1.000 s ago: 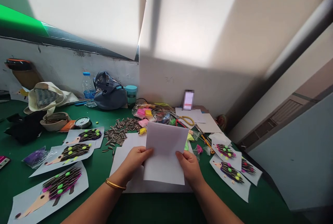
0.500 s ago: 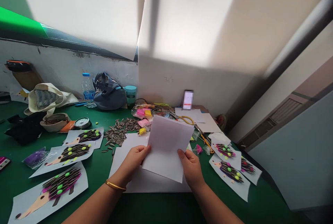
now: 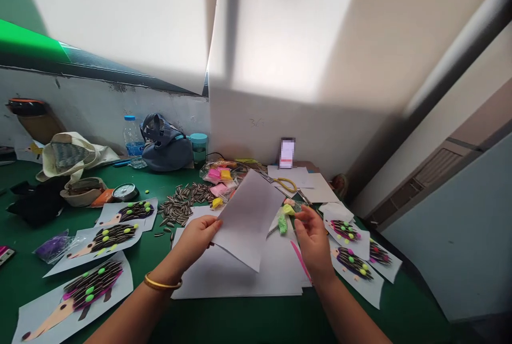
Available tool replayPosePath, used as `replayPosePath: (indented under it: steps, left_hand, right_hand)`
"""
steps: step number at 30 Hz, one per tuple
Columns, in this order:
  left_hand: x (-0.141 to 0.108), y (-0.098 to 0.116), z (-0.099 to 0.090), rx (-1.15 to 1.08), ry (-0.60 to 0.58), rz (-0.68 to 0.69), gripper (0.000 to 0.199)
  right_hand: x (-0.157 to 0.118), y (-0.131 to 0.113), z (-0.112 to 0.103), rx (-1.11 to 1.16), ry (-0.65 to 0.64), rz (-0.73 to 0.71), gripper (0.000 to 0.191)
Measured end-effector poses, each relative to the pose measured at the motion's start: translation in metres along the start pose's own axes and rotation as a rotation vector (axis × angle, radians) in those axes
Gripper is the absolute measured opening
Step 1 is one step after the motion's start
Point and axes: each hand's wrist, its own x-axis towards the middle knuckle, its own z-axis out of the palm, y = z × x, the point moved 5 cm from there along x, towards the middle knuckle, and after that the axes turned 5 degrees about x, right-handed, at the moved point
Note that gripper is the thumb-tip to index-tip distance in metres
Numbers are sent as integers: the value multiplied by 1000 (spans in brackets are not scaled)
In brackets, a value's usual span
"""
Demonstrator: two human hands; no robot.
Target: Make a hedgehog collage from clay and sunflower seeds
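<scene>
A folded-looking white sheet of paper (image 3: 252, 216) is pinched at its left edge between the thumb and fingers of my left hand (image 3: 200, 237), which wears a gold bangle (image 3: 162, 282) at the wrist. The sheet is tilted above larger white paper (image 3: 240, 280) lying on the table. My right hand (image 3: 314, 240) is off the sheet, to its right, with the fingers parted and curled and nothing visible in them. Just left of those fingers lie lumps of green clay (image 3: 282, 224) and yellow-green clay (image 3: 288, 209).
Striped sunflower seeds (image 3: 184, 202) lie in a heap behind my left hand. Hedgehog pictures on paper lie at left (image 3: 76, 306) and right (image 3: 356, 266). Yellow-handled scissors (image 3: 286, 184), a propped phone (image 3: 287, 153), a blue bag (image 3: 166, 146) and a water bottle (image 3: 133, 144) stand or lie at the back.
My right hand has let go of the sheet and moved right. The left hand still holds it, now slightly further left and turned. The green clay and a pink strip have come into view.
</scene>
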Motion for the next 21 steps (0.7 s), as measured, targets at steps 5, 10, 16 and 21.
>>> replayPosePath:
  steps: [5, 10, 16, 21]
  left_hand:
    - [-20, 46, 19, 529, -25, 360, 24]
    - [-40, 72, 28, 740, -39, 571, 20]
    - [-54, 93, 39, 888, -4, 761, 26]
    - [-58, 102, 33, 1000, -4, 860, 28]
  right_hand:
    - [-11, -97, 29, -590, -322, -798, 34]
    - [-19, -113, 56, -754, -507, -836, 17]
    - [-30, -114, 61, -718, -477, -840, 20]
    - [-28, -121, 47, -661, -487, -793, 17]
